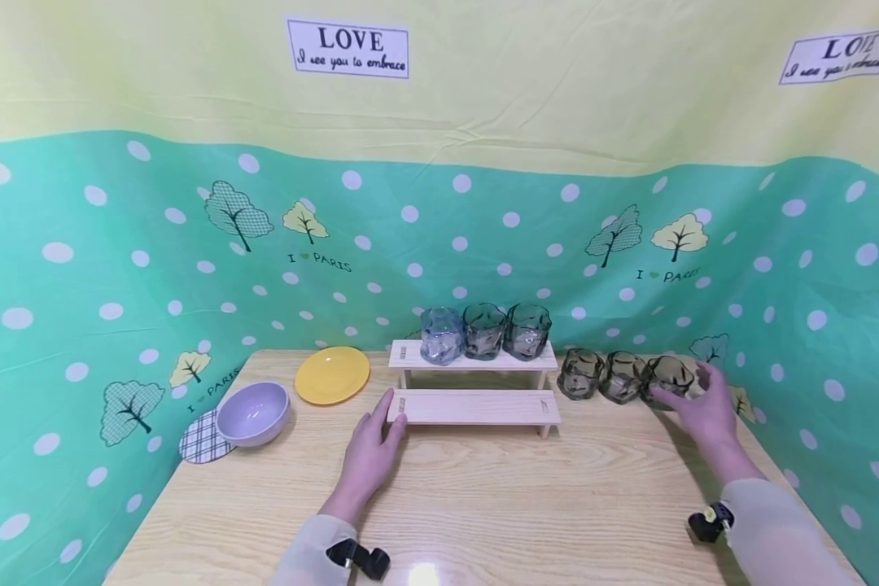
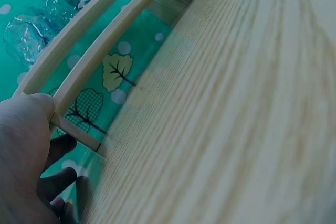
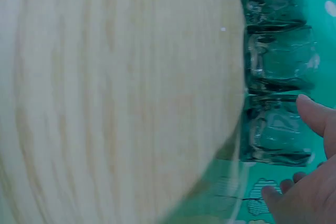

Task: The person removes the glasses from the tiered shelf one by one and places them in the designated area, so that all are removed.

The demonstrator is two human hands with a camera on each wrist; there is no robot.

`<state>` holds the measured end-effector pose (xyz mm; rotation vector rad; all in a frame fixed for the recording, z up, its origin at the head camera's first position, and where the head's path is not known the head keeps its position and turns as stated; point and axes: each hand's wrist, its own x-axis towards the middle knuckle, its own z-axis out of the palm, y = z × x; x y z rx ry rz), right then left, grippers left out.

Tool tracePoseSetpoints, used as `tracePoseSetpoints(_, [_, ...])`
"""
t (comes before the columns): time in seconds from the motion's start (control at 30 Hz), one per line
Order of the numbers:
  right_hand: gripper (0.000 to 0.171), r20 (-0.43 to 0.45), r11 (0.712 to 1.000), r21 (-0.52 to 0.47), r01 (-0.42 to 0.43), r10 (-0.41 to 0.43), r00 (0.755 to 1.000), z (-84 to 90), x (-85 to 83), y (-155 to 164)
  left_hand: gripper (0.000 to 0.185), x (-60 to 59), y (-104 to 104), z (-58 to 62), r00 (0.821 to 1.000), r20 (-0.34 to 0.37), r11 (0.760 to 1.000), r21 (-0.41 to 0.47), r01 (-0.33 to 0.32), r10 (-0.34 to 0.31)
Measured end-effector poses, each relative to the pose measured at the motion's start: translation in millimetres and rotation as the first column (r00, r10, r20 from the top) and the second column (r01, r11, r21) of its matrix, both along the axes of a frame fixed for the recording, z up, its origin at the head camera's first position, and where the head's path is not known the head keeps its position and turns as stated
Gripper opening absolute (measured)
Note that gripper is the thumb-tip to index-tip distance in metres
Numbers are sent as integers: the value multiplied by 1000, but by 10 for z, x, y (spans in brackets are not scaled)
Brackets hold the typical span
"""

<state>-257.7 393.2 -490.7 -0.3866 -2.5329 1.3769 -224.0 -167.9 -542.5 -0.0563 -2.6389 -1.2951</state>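
Observation:
A two-step wooden rack (image 1: 474, 405) stands mid-table. Its upper step carries a blue glass (image 1: 441, 335) and two dark glasses (image 1: 505, 331). My left hand (image 1: 384, 419) lies on the table with straight fingers against the left end of the lower step; in the left wrist view the left hand (image 2: 47, 129) has its thumb (image 2: 31, 109) on the rack's end rail (image 2: 79, 135). Right of the rack, three dark glasses (image 1: 621, 376) stand in a row on the table. My right hand (image 1: 692, 391) is spread beside the rightmost glass (image 1: 666, 381). The right hand (image 3: 286, 148) shows there apart from that glass (image 3: 273, 129).
A yellow plate (image 1: 332, 374), a lilac bowl (image 1: 252, 413) and a checked coaster (image 1: 201, 443) sit at the table's left. A green dotted cloth (image 1: 80, 325) walls the table (image 1: 527, 505) on the back and both sides, close behind the row of glasses.

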Motion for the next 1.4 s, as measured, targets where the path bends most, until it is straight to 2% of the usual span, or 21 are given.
tracePoseSetpoints(0.13, [123,-34,999,32,-33,34,999,127,42,10,62,-2,1,-3,1000,-4,1000,-1,-1,1])
tracePoseSetpoints(0.33, [114,-74,996,76,-34,40,996,395,87,-89,63,5,3,-10,1000,-1,1000,-5,5,-5])
tracePoseSetpoints(0.7, [118,-122,992,67,-104,112,986,805,118,-605,63,-2,-4,-37,1000,15,1000,-12,0,0])
tracePoseSetpoints(0.9, [115,-179,985,47,-165,171,969,904,102,-923,63,3,-2,-29,1000,19,1000,1,3,-3])
tracePoseSetpoints(1.07, [119,-191,981,27,-192,193,962,954,69,-1159,63,1,-3,-34,1000,12,1000,-1,5,-5])
tracePoseSetpoints(1.4, [115,-214,963,20,-269,267,940,1005,-49,-1571,62,3,-6,-31,1000,17,1000,-4,1,-1])
